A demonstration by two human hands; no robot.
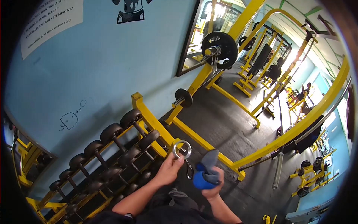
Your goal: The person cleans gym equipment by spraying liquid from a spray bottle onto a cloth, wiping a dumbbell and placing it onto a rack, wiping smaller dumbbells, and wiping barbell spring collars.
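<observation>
A shiny metal ring (182,150) with a dark clip-like part hanging below it is pinched in the fingers of my left hand (169,170), held over the end of the dumbbell rack. My right hand (214,185), to the right and slightly lower, is wrapped round a blue object (203,180). A grey cloth (209,159) sticks up from the same grip, against the blue object. The two hands are apart, both above the dark floor.
Black dumbbells (111,133) fill a yellow rack (147,121) along the blue wall at left. A yellow frame (197,139) with weight plates (220,50) stands ahead. A bar end (278,170) hangs at right. Far right, a person (304,91) is among machines.
</observation>
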